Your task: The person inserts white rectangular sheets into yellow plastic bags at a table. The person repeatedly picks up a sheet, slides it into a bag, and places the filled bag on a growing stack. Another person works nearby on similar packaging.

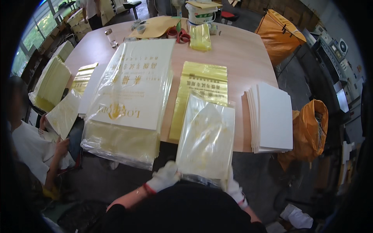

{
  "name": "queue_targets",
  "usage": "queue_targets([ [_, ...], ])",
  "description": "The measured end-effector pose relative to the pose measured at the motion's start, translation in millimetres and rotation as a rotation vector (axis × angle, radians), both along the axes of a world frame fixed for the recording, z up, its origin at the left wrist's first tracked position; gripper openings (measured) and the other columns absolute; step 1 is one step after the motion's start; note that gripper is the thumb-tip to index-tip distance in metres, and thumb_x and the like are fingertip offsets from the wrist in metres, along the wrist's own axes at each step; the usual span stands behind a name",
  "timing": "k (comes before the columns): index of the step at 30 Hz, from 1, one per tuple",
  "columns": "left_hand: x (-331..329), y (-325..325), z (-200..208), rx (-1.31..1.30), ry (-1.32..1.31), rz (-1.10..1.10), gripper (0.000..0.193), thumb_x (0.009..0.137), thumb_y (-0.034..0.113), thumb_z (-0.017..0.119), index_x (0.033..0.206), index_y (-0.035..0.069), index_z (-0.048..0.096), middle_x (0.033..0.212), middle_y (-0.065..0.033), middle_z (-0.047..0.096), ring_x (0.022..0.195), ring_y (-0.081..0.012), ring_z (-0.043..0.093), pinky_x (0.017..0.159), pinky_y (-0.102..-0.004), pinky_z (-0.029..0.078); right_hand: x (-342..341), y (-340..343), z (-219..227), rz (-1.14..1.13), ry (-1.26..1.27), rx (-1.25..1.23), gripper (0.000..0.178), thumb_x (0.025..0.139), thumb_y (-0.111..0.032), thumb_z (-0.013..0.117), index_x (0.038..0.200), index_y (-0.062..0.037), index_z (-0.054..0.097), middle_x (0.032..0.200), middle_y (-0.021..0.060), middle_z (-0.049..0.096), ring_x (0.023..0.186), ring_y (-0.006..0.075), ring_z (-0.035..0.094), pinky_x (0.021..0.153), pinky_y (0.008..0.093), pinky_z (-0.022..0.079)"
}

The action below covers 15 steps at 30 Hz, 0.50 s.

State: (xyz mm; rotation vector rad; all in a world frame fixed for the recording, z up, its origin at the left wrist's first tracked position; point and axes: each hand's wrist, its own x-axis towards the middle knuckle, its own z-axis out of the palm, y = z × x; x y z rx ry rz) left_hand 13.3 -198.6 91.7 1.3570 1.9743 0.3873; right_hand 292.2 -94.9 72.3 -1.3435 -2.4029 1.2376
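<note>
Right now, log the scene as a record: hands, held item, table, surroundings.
left_hand: white-gloved left hand, gripping the lower left corner of the held bag
right_hand: white-gloved right hand, at its lower right edge
held_item: clear plastic bag, white sheets inside
table_left: large stack of bagged packs
table_centre: gold printed bags, partly covered by the held bag
table_right: white paper stack
far_edge: white bucket
nearby: co-worker at left, holding a printed pack

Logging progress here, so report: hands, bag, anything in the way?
Left hand, right hand: both gripping clear bag, near end. White paper inside. Yellow packaging beyond; hands unobstructed.
</note>
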Motion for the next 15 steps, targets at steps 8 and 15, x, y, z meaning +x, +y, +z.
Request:
queue_targets([
  [8,-10.9,37.7,-62.2,0.511,0.232,0.376,0.01,0.078,0.011,0.054,0.079,0.005,0.046,0.059,-0.0173,0.053,0.052,-0.0375,0.054,0.044,-0.0476,0.04,-14.2,36.6,-40.7,-0.121,-0.207,0.455,0.049,0.076,-0.019,0.056,0.123,-0.0091,0.042,0.064,0.0176,0.054,0.055,0.0313,0.055,0.045,0.0418,0.043],
  [15,6.6,57.1,-43.3,0.713,-0.22,0.12,0.002,0.069,0.0,0.05,0.07,0.001,0.049,0.069,-0.0124,0.049,0.064,-0.0235,0.051,0.059,-0.0315,0.042,15.1,57.6,-98.2,-0.502,0.556,-0.317,0.049,0.08,-0.026,0.06,0.119,0.0,0.046,0.106,0.0142,0.057,0.092,0.0229,0.057,0.081,0.033,0.047],
])
